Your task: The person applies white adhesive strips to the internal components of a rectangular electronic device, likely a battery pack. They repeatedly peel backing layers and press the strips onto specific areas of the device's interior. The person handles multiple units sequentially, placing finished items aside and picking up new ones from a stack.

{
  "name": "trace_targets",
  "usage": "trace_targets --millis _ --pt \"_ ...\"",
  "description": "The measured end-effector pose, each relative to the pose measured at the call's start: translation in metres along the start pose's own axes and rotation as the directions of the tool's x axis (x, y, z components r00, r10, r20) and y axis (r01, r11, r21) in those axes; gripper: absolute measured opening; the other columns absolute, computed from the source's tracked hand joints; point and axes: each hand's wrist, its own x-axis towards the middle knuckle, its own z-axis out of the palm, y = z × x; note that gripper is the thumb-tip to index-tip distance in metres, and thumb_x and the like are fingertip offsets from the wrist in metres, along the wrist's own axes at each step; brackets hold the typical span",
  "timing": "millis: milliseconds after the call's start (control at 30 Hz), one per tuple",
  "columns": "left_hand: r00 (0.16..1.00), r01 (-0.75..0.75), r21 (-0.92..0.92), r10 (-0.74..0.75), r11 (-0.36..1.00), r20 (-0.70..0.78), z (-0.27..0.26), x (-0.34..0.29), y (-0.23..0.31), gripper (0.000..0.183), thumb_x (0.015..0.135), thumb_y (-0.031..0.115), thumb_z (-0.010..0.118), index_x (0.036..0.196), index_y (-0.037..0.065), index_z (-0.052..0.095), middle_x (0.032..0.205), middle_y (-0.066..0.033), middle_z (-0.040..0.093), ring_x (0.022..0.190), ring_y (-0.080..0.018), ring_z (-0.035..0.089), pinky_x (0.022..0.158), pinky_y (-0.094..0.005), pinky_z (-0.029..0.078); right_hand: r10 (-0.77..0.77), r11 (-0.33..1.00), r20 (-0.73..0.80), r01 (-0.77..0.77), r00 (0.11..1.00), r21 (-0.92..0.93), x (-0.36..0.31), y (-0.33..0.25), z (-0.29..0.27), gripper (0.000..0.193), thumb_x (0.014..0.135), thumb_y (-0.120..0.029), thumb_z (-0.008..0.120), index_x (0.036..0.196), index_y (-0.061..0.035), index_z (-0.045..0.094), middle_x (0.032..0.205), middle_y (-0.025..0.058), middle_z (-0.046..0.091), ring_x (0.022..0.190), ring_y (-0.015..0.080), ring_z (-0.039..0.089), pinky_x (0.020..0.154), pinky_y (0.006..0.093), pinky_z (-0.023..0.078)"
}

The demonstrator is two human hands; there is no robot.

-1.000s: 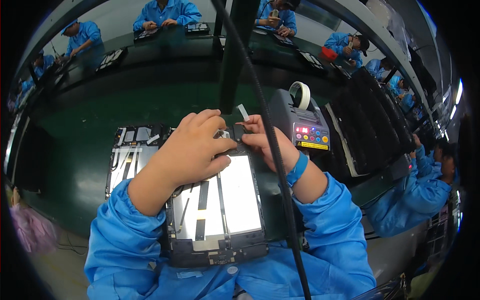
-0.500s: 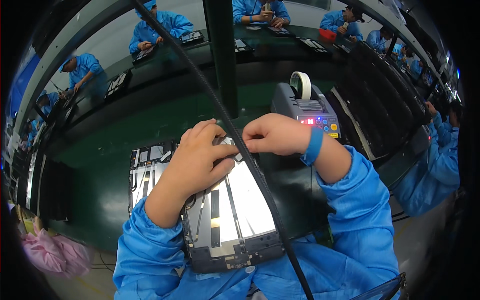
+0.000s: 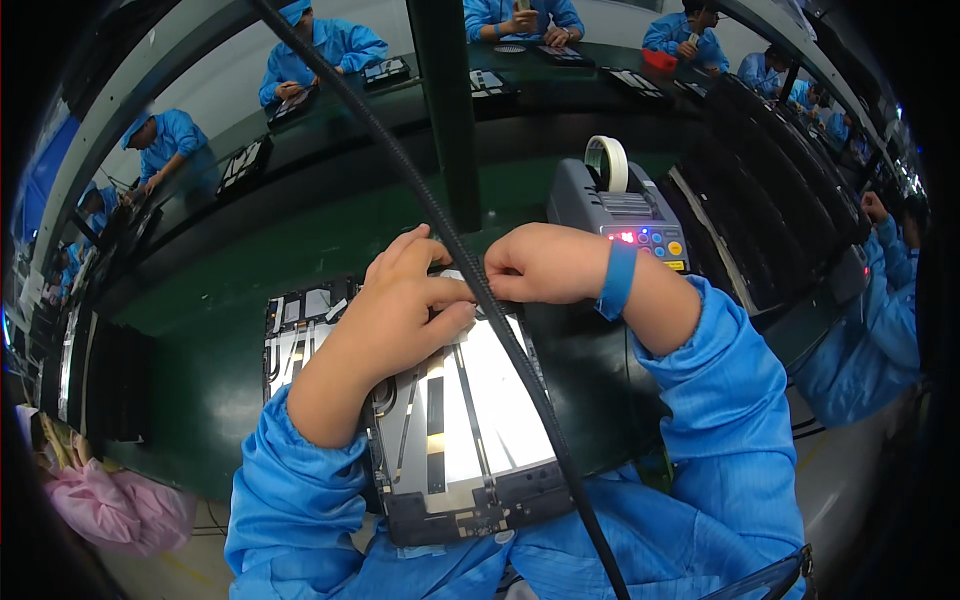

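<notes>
Your right hand (image 3: 555,265) was bent over the twelve o'clock end of the open flat device (image 3: 500,425), its fingers curled narrow; their tips were partly hidden behind the black cable (image 3: 385,140) and the hand itself, so you could not tell whether they pinched anything. Your left hand (image 3: 410,295) lay over the device's eleven o'clock corner, thumb and forefinger pointing toward the right fingertips with a narrow gap between them; its other fingertips were hard to make out, and anything held there could not be told. The device lay straight before you, its silver panel washed out by glare, its far end mostly covered by your hands and the cable cutting across its right side. Its six o'clock end met your blue garment (image 3: 590,540), and whether it touched the cloth or sat above it was unclear. A second device (image 3: 300,325) stood at ten o'clock, partly covered by your left forearm. The tape dispenser (image 3: 620,215) sat at one o'clock, just beyond your right wrist, its front partly blocked by that hand; the black stack (image 3: 770,200) at two o'clock hemmed the dispenser's far side. Bare green tabletop (image 3: 200,370) opened at nine o'clock, past the second device, and another bare strip ran at three o'clock beneath your right forearm.
</notes>
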Motion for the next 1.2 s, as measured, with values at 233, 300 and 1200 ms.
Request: trace_targets --millis 233,300,1200 --pt "0.991 0.133 0.008 -0.132 0.991 -0.004 0.004 0.012 0.010 0.018 0.079 0.024 0.072 0.090 0.011 0.076 0.109 -0.0146 0.059 0.129 -0.0420 0.038 0.107 -0.0487 0.031 0.039 0.999 -0.016 -0.038 0.999 0.026 0.000 -0.001 0.001 0.024 0.085 -0.022 0.061 0.079 0.0008 0.063 0.070 0.0148 0.062 0.066 0.0283 0.060 0.064 0.0376 0.047" --pt "0.988 0.154 -0.001 -0.154 0.988 0.006 0.002 0.016 0.013 0.017 0.077 0.024 0.074 0.089 0.012 0.076 0.109 -0.0137 0.059 0.129 -0.0419 0.038 0.107 -0.0486 0.031 0.050 0.999 -0.037 -0.049 0.998 0.020 -0.002 -0.001 0.002 0.024 0.084 -0.023 0.061 0.078 0.0005 0.063 0.071 0.0151 0.062 0.066 0.0287 0.060 0.065 0.0379 0.047" --pt "0.833 0.265 -0.883 -0.553 0.388 0.008 0.028 -0.128 0.037 0.070 0.099 0.053 0.023 0.146 0.001 0.025 0.144 -0.0167 0.037 0.130 -0.0268 0.039 0.106 -0.0353 0.034 0.227 0.777 -0.393 0.078 0.891 0.624 -0.117 -0.060 0.144 0.084 0.093 -0.038 0.052 0.143 0.0144 0.010 0.148 0.0364 0.014 0.142 0.0441 0.006 0.115 0.0450 0.011"
